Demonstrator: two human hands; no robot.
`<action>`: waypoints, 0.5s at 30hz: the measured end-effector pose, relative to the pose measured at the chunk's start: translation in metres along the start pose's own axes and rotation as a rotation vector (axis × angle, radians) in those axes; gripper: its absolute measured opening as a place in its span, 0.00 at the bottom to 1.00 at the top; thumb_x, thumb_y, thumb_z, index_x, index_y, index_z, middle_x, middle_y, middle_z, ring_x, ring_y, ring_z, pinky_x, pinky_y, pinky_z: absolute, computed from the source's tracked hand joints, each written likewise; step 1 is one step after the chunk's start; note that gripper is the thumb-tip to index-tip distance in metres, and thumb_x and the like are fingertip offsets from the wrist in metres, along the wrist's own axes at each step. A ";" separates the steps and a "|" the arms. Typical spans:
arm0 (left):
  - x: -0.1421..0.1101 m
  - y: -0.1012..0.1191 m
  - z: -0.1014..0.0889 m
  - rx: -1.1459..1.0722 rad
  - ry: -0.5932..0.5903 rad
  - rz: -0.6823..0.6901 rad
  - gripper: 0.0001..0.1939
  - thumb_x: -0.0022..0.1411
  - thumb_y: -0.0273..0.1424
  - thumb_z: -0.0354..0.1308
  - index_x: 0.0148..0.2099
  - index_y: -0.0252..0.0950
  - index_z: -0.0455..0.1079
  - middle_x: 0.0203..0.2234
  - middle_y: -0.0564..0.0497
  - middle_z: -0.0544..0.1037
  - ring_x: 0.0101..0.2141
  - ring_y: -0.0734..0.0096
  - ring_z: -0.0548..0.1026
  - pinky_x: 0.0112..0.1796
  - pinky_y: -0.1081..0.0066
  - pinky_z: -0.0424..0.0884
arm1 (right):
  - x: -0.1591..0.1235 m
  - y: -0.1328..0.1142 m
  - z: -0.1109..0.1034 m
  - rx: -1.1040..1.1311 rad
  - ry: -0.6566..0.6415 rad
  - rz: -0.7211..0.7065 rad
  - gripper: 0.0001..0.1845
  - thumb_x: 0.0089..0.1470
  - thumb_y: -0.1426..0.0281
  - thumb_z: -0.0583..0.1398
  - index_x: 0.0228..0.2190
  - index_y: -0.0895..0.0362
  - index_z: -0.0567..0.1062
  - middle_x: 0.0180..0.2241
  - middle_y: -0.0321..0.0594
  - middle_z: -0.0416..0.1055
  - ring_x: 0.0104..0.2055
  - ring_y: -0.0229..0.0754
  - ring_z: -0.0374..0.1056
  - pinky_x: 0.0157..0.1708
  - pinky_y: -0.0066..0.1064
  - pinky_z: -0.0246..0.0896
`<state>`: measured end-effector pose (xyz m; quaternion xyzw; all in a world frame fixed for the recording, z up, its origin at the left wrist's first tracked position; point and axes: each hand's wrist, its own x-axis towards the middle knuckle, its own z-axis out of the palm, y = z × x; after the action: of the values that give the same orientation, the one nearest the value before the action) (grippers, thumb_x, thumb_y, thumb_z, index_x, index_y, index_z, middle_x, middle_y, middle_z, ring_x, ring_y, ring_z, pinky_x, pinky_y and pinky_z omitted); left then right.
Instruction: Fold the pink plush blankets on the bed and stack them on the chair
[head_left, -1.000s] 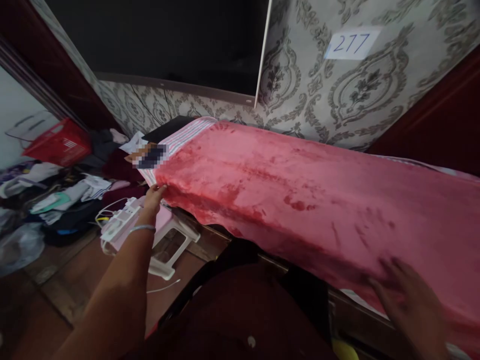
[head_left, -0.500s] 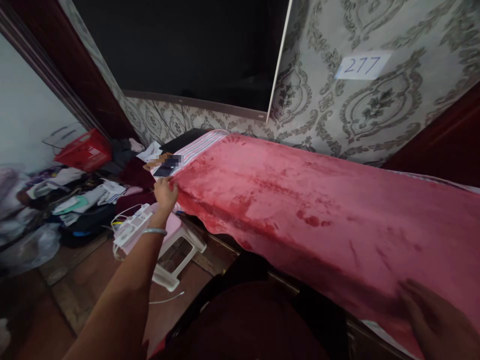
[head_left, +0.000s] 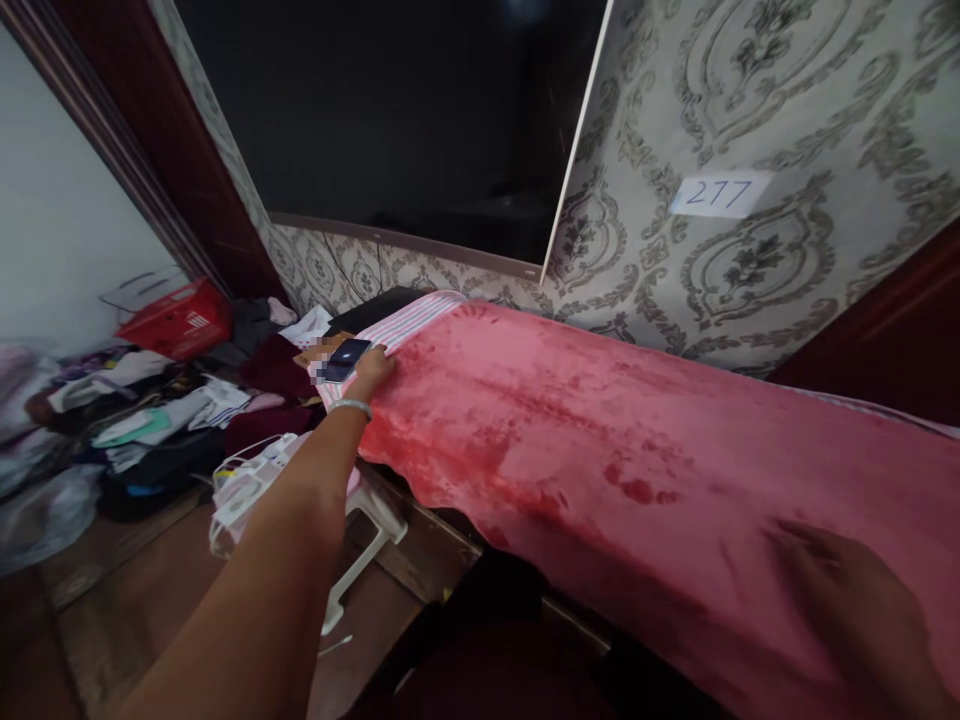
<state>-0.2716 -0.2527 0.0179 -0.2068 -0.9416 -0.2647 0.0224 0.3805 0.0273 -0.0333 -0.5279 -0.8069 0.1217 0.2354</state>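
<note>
A pink-red fleece blanket (head_left: pixel 600 440) lies spread along a long raised surface by the wall. My left hand (head_left: pixel 373 372) rests on the blanket's far left end, fingers out flat, next to a dark phone (head_left: pixel 346 354) that lies on a striped pink and white cloth (head_left: pixel 409 318). A bangle sits on that wrist. My right hand (head_left: pixel 847 600) lies on the blanket at the lower right, in shadow, fingers stretched forward and flat on the fabric.
A large dark screen (head_left: pixel 405 110) hangs on the patterned wall, with a paper label "277" (head_left: pixel 720 193) to its right. On the floor at left are a white stool (head_left: pixel 360 520), a power strip (head_left: pixel 240 480), heaped clothes (head_left: pixel 150 420) and a red basket (head_left: pixel 176 320).
My left hand let go of the blanket's front corner and moved up onto its top beside the phone. The view tilted upward and to the left.
</note>
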 end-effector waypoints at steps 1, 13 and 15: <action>0.002 0.001 0.000 -0.004 -0.011 -0.016 0.24 0.57 0.30 0.60 0.56 0.29 0.73 0.51 0.30 0.79 0.52 0.44 0.76 0.50 0.58 0.71 | 0.004 -0.006 0.001 0.011 0.001 0.002 0.21 0.45 0.49 0.53 0.30 0.49 0.77 0.42 0.57 0.79 0.47 0.67 0.74 0.48 0.55 0.67; 0.013 -0.003 0.005 -0.268 -0.032 -0.097 0.07 0.52 0.33 0.64 0.27 0.36 0.71 0.27 0.43 0.79 0.39 0.52 0.78 0.39 0.64 0.70 | 0.022 -0.022 0.020 -0.001 0.044 -0.006 0.15 0.46 0.52 0.53 0.20 0.46 0.72 0.34 0.55 0.79 0.38 0.65 0.75 0.36 0.54 0.69; 0.012 -0.002 0.004 -0.354 -0.026 -0.094 0.09 0.52 0.32 0.64 0.25 0.37 0.68 0.24 0.46 0.76 0.35 0.56 0.77 0.37 0.65 0.69 | 0.022 -0.022 0.023 -0.066 0.057 -0.047 0.16 0.48 0.54 0.52 0.20 0.48 0.73 0.32 0.55 0.78 0.35 0.63 0.74 0.33 0.51 0.68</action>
<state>-0.2833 -0.2476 0.0148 -0.1665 -0.8893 -0.4241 -0.0391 0.3443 0.0398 -0.0376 -0.5196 -0.8156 0.0741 0.2437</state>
